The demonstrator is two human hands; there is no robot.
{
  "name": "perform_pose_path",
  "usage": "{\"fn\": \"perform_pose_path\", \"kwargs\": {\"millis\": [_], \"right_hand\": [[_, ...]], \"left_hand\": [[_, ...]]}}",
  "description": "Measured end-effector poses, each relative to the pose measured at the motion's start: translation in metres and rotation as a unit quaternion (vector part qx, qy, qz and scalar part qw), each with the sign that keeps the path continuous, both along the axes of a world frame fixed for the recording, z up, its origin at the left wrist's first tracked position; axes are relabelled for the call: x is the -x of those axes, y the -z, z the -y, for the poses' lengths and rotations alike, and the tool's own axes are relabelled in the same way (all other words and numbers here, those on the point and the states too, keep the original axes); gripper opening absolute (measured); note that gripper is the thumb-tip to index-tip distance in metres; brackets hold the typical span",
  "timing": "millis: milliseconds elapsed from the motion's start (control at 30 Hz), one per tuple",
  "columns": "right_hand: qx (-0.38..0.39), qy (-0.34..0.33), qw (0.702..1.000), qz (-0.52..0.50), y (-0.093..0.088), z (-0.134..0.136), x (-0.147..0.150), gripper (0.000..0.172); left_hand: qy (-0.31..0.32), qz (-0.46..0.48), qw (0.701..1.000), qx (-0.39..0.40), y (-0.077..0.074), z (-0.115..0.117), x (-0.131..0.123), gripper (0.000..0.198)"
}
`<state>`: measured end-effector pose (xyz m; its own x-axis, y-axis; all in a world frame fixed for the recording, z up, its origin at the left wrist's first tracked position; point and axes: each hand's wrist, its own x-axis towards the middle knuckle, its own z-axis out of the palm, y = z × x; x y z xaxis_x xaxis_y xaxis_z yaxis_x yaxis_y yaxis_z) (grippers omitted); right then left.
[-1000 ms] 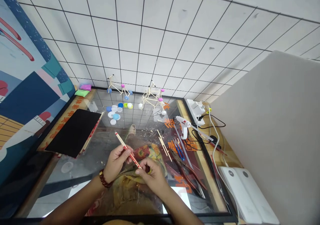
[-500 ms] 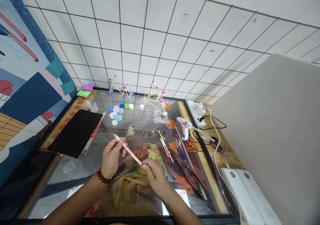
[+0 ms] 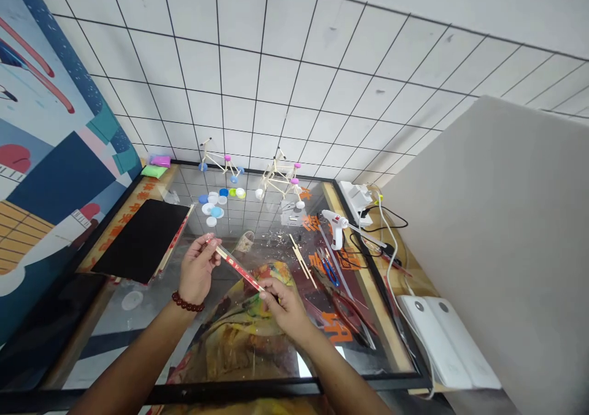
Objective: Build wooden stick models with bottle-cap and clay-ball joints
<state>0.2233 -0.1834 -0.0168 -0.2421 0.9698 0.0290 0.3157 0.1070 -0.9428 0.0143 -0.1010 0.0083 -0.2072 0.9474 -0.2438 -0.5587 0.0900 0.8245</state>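
Note:
Between my two hands, a wrapped pair of disposable chopsticks slants over the glass tabletop, in a clear sleeve printed red and white. My left hand, with a beaded bracelet at the wrist, pinches its upper left end. At the lower right end, the thumb and fingers of my right hand are closed on it. Bare wooden sticks lie on the glass to the right of the packet. Two small stick-built frames stand at the back; the larger stick frame has pink and white caps.
Bottle caps are grouped at back centre. A black sheet tops a stack on the left. To the right lie a white glue gun, blue-handled pliers, larger red-handled pliers, and a power strip with cables.
The packet has rolled so that its red printed side shows more. My left hand has shifted slightly up and left, nearer the packet's end. The camera view has also shifted slightly.

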Motion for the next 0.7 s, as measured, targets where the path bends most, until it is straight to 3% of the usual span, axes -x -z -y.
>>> {"fn": "perform_pose_path", "kwargs": {"millis": [100, 300, 467, 700], "right_hand": [[-0.016, -0.003, 1.0, 0.015, -0.001, 0.0, -0.001, 0.021], [-0.083, 0.029, 0.989, 0.118, 0.002, -0.001, -0.008, 0.022], [-0.158, 0.064, 0.956, 0.238, 0.004, -0.005, -0.013, 0.015], [-0.138, 0.096, 0.953, 0.253, 0.004, -0.003, -0.014, 0.026]], "left_hand": [[0.019, -0.01, 1.0, -0.01, -0.002, 0.0, 0.003, 0.039], [-0.005, -0.021, 1.0, 0.014, 0.003, -0.003, 0.002, 0.034], [0.012, -0.028, 0.999, 0.018, 0.009, -0.003, -0.004, 0.035], [0.037, -0.039, 0.998, -0.03, 0.007, 0.003, -0.011, 0.035]]}}
